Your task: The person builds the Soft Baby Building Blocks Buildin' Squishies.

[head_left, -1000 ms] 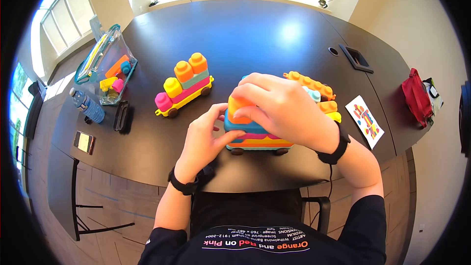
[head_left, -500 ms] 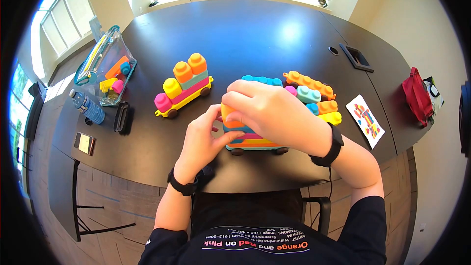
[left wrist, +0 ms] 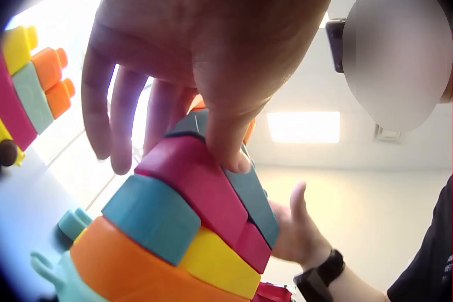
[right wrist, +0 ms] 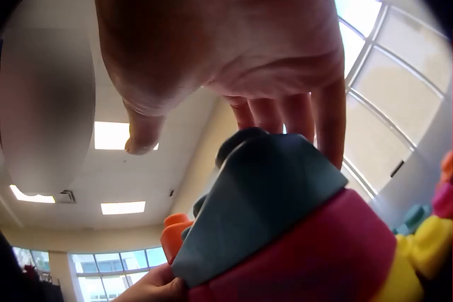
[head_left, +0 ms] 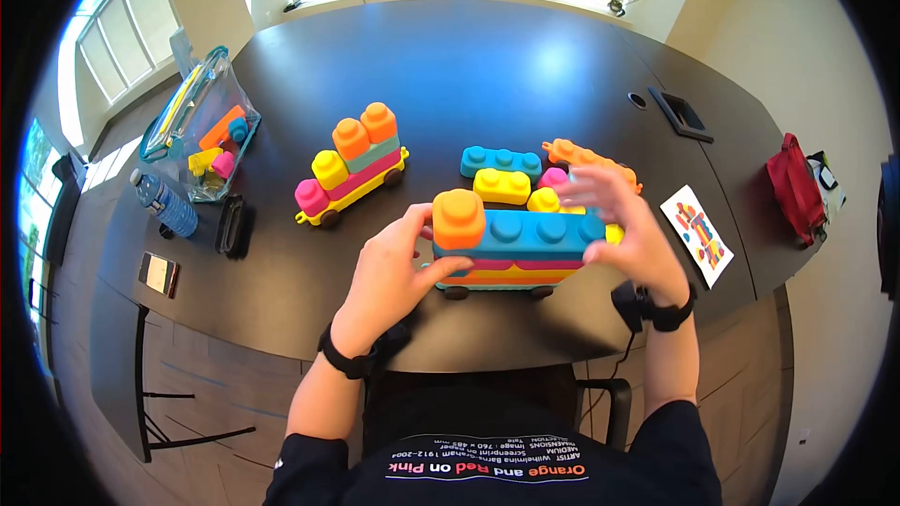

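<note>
In front of the person stands a wheeled stack of toy building blocks [head_left: 520, 267], layered in orange, pink and other colours. A long blue block [head_left: 539, 232] tops it, with an orange block [head_left: 457, 221] on its left end. The left hand [head_left: 380, 267] grips the stack's left end, thumb on the near side just below the orange block and fingers around the far side. By the right end of the blue block, the right hand [head_left: 642, 239] is spread, thumb and fingers apart around that end with nothing gripped. Pink and blue layers show beneath that hand [right wrist: 233, 40] in the right wrist view.
A second block wagon [head_left: 361, 173] stands left of the stack. Beyond the stack lie a blue block [head_left: 500, 162], a yellow block [head_left: 502, 186] and an orange wagon base [head_left: 591, 161]. A picture card [head_left: 694, 234] lies right; a clear bag [head_left: 202, 126] and water bottle [head_left: 164, 201] stand left.
The right hand has let go of the orange block and moved right, uncovering the blue block's top. The left hand stays at the stack's left end.
</note>
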Action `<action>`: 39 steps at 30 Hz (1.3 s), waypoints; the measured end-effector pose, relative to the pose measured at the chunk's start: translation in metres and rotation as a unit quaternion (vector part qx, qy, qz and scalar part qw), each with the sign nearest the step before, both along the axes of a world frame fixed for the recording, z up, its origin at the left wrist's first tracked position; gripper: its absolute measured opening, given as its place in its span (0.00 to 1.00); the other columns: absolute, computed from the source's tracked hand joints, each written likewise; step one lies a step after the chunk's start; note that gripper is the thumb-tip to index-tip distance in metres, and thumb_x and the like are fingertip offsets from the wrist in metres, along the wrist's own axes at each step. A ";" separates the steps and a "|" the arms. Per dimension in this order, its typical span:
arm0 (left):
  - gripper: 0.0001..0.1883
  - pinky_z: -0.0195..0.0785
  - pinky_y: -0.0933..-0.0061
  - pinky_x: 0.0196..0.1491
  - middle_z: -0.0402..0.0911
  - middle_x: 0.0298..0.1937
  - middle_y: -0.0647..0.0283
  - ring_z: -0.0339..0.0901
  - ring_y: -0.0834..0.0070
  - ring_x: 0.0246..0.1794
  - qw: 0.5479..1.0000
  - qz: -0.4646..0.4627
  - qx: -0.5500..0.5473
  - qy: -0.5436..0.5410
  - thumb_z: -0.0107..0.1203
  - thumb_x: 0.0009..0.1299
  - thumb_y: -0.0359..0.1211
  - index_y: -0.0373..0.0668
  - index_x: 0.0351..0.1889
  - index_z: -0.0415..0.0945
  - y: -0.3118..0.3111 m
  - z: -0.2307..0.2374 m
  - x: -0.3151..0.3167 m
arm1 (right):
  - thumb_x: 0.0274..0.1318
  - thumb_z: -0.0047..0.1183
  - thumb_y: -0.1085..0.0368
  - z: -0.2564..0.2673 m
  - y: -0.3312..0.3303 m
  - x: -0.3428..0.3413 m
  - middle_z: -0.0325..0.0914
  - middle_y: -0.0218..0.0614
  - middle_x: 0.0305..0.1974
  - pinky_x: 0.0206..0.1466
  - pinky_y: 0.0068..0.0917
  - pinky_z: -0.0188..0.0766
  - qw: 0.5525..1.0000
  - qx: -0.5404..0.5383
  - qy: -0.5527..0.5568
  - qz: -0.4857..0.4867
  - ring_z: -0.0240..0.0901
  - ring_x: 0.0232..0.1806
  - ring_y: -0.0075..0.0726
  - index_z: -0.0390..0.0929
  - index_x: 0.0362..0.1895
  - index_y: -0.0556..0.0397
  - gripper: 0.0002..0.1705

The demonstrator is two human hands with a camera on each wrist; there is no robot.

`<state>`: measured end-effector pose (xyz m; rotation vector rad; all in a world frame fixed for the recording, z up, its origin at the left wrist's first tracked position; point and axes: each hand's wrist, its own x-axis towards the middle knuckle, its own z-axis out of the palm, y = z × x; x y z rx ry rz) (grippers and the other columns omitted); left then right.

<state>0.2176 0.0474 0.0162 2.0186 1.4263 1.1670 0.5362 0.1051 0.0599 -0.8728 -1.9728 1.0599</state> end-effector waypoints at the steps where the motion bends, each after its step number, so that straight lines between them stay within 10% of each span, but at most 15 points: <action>1: 0.30 0.79 0.64 0.49 0.88 0.51 0.61 0.86 0.66 0.50 0.999 0.002 0.005 0.039 0.77 0.63 0.38 0.42 0.61 0.77 0.000 0.001 -0.003 | 0.43 0.85 0.58 -0.017 -0.003 0.006 0.79 0.37 0.64 0.69 0.41 0.73 1.000 -0.024 0.001 0.009 0.76 0.68 0.40 0.62 0.78 0.51 0.60; 3: 0.30 0.78 0.64 0.52 0.86 0.54 0.59 0.85 0.64 0.50 0.999 -0.008 0.020 -0.032 0.76 0.64 0.39 0.42 0.62 0.77 0.001 0.010 -0.017 | 0.44 0.85 0.62 -0.036 -0.013 0.005 0.80 0.37 0.63 0.66 0.38 0.76 0.991 0.092 -0.095 -0.029 0.78 0.65 0.35 0.69 0.73 0.52 0.52; 5: 0.28 0.75 0.63 0.57 0.85 0.54 0.56 0.83 0.60 0.55 0.989 0.061 0.128 -0.029 0.75 0.66 0.40 0.40 0.61 0.78 0.013 0.013 -0.043 | 0.48 0.83 0.63 -0.056 -0.019 0.001 0.83 0.35 0.59 0.62 0.35 0.79 0.995 -0.078 -0.025 -0.062 0.81 0.60 0.33 0.73 0.69 0.54 0.45; 10: 0.34 0.71 0.54 0.66 0.81 0.64 0.52 0.78 0.52 0.64 0.960 0.214 0.099 0.150 0.72 0.67 0.35 0.42 0.71 0.73 0.050 0.011 -0.092 | 0.51 0.81 0.64 -0.072 -0.010 0.002 0.88 0.35 0.53 0.60 0.34 0.81 0.996 -0.063 -0.051 -0.038 0.84 0.53 0.33 0.79 0.63 0.56 0.36; 18: 0.35 0.73 0.55 0.61 0.81 0.61 0.51 0.79 0.46 0.61 0.974 0.152 0.053 0.162 0.70 0.68 0.33 0.45 0.73 0.68 0.103 -0.023 -0.121 | 0.54 0.77 0.67 -0.068 -0.009 0.005 0.89 0.35 0.52 0.61 0.35 0.80 0.996 -0.047 -0.068 -0.030 0.84 0.53 0.30 0.84 0.58 0.56 0.27; 25: 0.22 0.76 0.52 0.56 0.80 0.55 0.48 0.79 0.42 0.55 0.974 0.125 0.063 0.177 0.66 0.72 0.32 0.39 0.61 0.73 0.115 -0.026 -0.118 | 0.52 0.75 0.76 -0.026 0.016 0.030 0.80 0.35 0.64 0.69 0.37 0.76 0.990 -0.092 0.048 -0.093 0.76 0.66 0.34 0.72 0.71 0.55 0.42; 39: 0.21 0.76 0.53 0.56 0.81 0.54 0.50 0.80 0.44 0.55 0.974 0.126 0.060 0.177 0.66 0.70 0.30 0.40 0.60 0.74 0.104 -0.019 -0.120 | 0.59 0.70 0.70 -0.007 0.227 -0.027 0.85 0.33 0.52 0.55 0.35 0.80 0.991 0.054 -0.107 -0.053 0.80 0.51 0.30 0.79 0.61 0.57 0.26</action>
